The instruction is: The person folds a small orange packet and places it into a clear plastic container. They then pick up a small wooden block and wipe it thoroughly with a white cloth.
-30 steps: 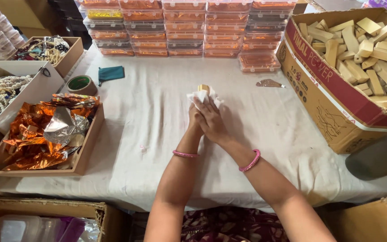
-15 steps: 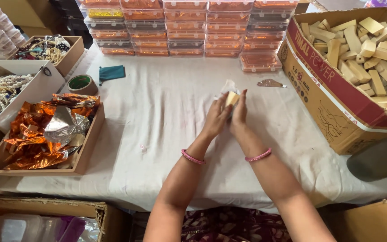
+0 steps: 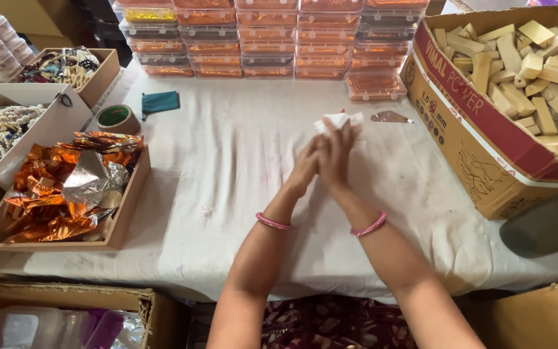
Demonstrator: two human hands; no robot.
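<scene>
Desk (image 3: 227,194), white-clothed: block carton (image 3: 485,129) at right edge, lidded-box stack (image 3: 259,39) along far edge, foil tray (image 3: 66,194) at left edge, left hand (image 3: 306,169) and right hand (image 3: 337,158) mid-desk, grip pressed together, pinching white wrapper (image 3: 338,121) at fingertips.

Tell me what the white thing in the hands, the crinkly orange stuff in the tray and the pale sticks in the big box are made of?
White wrap: looks like thin paper or tissue, matte and crumpled, pinched by both the left hand and right hand.
Orange sheets: likely metallic foil, shiny with sharp creases.
Pale sticks: seemingly unfinished wood, dull and blocky, though I can't be sure.
</scene>
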